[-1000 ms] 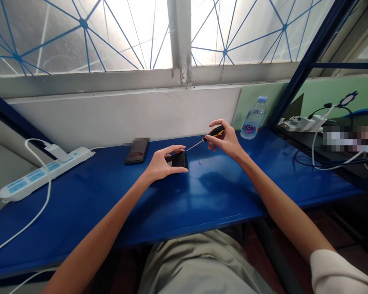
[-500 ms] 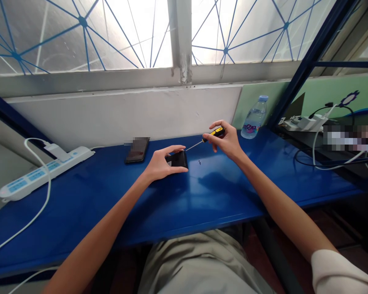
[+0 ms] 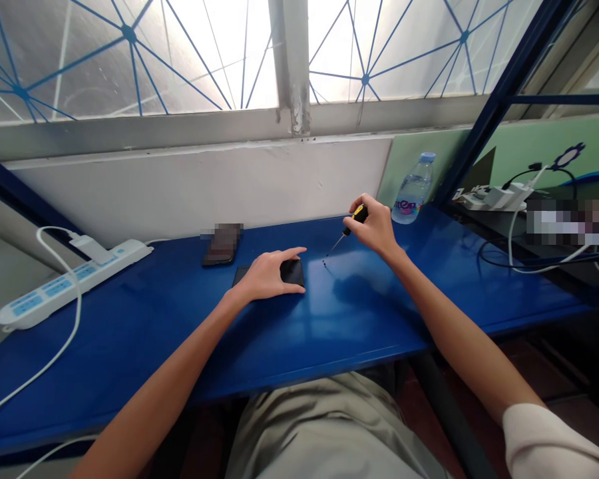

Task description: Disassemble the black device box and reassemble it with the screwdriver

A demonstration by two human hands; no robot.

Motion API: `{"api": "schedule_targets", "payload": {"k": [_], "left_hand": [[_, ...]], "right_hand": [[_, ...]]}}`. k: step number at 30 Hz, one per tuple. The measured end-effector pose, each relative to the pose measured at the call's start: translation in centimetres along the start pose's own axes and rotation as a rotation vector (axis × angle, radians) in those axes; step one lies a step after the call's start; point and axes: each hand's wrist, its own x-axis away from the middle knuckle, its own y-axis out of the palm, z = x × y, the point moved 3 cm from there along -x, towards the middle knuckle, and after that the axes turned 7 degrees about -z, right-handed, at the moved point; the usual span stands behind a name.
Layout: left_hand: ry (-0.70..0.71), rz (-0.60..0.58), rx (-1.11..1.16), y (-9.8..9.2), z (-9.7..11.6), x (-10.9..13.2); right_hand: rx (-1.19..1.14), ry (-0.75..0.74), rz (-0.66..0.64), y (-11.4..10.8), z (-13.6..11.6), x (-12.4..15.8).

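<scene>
A flat black device (image 3: 292,271), perhaps a phone, lies on the blue table. My left hand (image 3: 265,274) rests over it with thumb and index finger spread along its two long sides. The hand covers the device's middle. In my right hand (image 3: 377,226) is a black and yellow screwdriver (image 3: 358,216), its thin shaft slanting down to the left. The screwdriver's tip is just above several tiny dark bits, likely screws (image 3: 324,264), right of the device. Whether the tip touches or carries one is too small to tell.
A dark phone (image 3: 223,245) lies behind my left hand. On the left a white power strip (image 3: 74,283) has a plugged-in charger and cable. A water bottle (image 3: 414,188) stands at the back right, near cables and adapters (image 3: 504,197). The table (image 3: 339,332) ends in front of my lap.
The screwdriver's tip has moved from the device's edge to the tiny dark bits on the right. The device has gone from tilted to flat, and my left index finger has come off it.
</scene>
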Motion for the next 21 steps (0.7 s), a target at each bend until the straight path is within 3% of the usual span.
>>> {"api": "schedule_targets", "payload": {"k": [12, 21], "left_hand": [[0.025, -0.032, -0.068, 0.15, 0.5, 0.01], [0.062, -0.026, -0.01, 0.22, 0.6, 0.02]], "right_hand": [[0.05, -0.015, -0.065, 0.81, -0.19, 0.26], [-0.098, 0.011, -0.064, 0.52, -0.57, 0.48]]}}
